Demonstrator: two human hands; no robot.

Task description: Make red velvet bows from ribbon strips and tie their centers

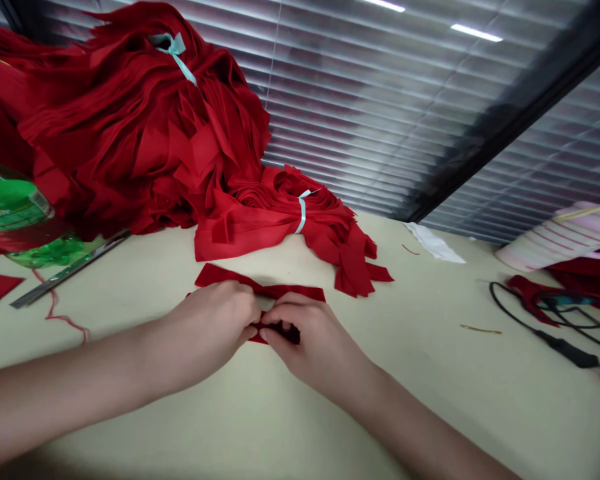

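My left hand (223, 317) and my right hand (303, 330) meet over the table, both with fingers pinched on a piece of red fabric (258, 339). Most of that piece is hidden under the hands. Just behind them lies a red fabric strip (290, 291), flat on the table. Farther back sits a small bundle of red strips (280, 207), bound with a pale blue tie (302, 212).
A large heap of red fabric (130, 127) fills the back left, beside a green bottle (15, 213) and a metal ruler (70, 270). Red thread (55, 310) trails nearby. On the right are a black cable (565, 347), a striped cup (560, 237) and white scrap (435, 243). Blinds stand behind.
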